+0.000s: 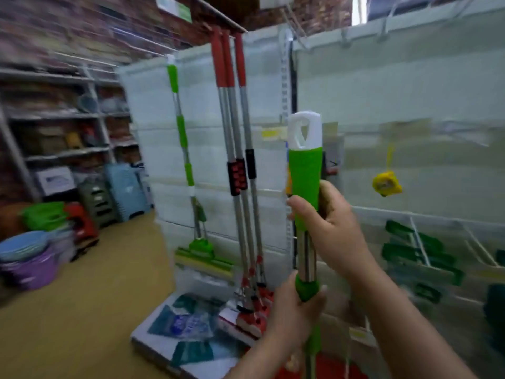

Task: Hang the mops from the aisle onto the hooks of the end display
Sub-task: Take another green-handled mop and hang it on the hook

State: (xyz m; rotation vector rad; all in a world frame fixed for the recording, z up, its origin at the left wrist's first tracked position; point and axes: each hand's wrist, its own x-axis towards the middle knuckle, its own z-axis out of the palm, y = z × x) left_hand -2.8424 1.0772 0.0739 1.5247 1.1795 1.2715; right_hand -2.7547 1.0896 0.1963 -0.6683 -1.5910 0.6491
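Observation:
I hold a green-handled mop [304,170] upright in front of me, its white cap with a hanging hole at the top. My right hand [332,222] grips the green sleeve, and my left hand [293,310] grips a lower green collar on the steel shaft. The mop's head is out of view below. On the white end display [262,110] to the left hang a green sponge mop [183,138] and three red-handled mops [235,119], their tops at hooks under the top bar.
Packets lie on the display's base shelf [175,337]. A yellow item [386,184] hangs on the side panel at right, above racks of dark green goods [415,253]. Stacked tubs, stools and shelving fill the left side. Tan floor lies between.

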